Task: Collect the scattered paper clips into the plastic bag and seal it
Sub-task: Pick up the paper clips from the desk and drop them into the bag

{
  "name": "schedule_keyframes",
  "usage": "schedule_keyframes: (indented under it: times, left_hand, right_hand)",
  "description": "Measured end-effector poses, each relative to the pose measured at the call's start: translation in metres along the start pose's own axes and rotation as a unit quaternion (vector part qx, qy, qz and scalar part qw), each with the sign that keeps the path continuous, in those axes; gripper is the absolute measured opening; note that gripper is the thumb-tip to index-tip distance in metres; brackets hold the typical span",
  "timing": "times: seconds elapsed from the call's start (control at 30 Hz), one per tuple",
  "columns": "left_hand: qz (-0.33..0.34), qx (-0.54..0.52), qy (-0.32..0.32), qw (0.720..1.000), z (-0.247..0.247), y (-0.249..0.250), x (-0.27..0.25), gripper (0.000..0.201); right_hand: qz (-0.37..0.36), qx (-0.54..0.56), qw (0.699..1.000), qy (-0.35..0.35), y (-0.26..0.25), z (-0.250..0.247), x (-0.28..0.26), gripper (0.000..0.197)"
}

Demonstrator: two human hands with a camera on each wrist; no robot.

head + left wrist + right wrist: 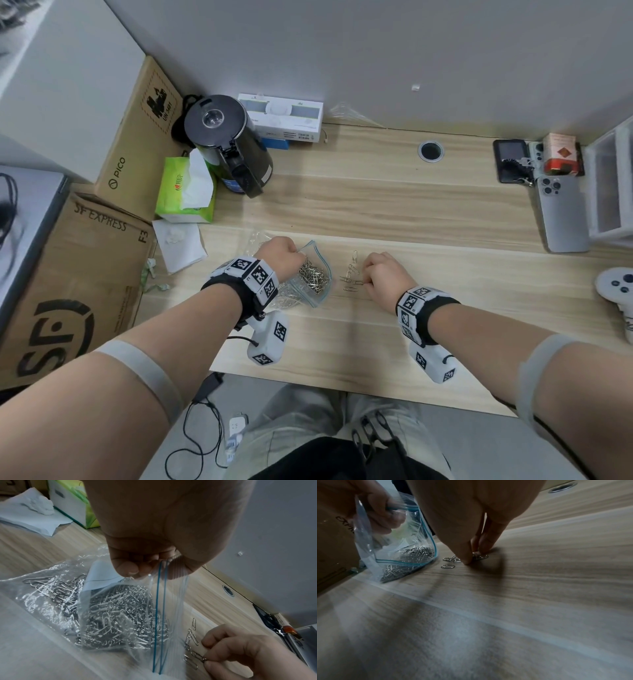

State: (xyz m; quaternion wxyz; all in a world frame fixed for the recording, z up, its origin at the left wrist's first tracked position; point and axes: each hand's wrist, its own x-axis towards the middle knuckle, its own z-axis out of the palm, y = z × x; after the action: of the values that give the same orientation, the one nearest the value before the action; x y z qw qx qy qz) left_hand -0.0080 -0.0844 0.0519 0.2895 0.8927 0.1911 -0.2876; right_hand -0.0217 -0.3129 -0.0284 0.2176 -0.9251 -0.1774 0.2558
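Note:
A clear plastic bag (313, 277) with a blue zip strip stands on the wooden desk, holding a heap of silver paper clips (120, 615). My left hand (279, 255) pinches the bag's upper rim (161, 566) and holds its mouth open toward the right. Several loose paper clips (351, 274) lie on the desk just right of the bag. My right hand (380, 274) is down on them, thumb and fingers pinching one paper clip (199, 657) against the desk (477, 557).
A black kettle (226, 144), green tissue box (185, 188) and cardboard boxes (78, 291) crowd the left. Crumpled paper (180, 245) lies beside the bag. Phones (561, 212) and a white game controller (616, 287) sit at the right. The desk's front edge (342, 387) is close behind my wrists.

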Motion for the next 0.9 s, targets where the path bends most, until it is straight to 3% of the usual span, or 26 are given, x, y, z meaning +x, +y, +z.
schedule_keyframes:
  times: [0.33, 0.4, 0.5, 0.6, 0.77, 0.9]
  left_hand:
    - [0.005, 0.000, 0.000, 1.000, -0.001, -0.001, -0.001, 0.024]
    - [0.003, -0.003, -0.003, 1.000, -0.001, -0.001, 0.000, 0.023]
    - [-0.001, -0.005, -0.003, 1.000, -0.001, -0.002, 0.000, 0.021]
    - [0.002, -0.002, -0.003, 1.000, -0.001, -0.002, 0.000, 0.021]
    - [0.004, -0.012, -0.004, 1.000, -0.005, -0.001, 0.002, 0.023]
    - [0.007, -0.017, 0.002, 1.000, -0.013, -0.009, 0.004, 0.020]
  right_hand:
    - [0.028, 0.031, 0.999, -0.014, -0.008, -0.006, -0.002, 0.013]
    - [0.080, 0.097, 0.992, 0.019, -0.011, -0.009, 0.001, 0.010]
    - [0.144, 0.242, 0.957, 0.066, -0.031, -0.018, 0.010, 0.007]
    - [0.138, 0.321, 0.935, 0.065, -0.066, -0.022, 0.017, 0.006]
    - [0.078, 0.316, 0.945, 0.011, -0.101, -0.015, 0.021, 0.011]
    - [0.074, 0.289, 0.952, 0.072, -0.077, -0.032, 0.018, 0.011]
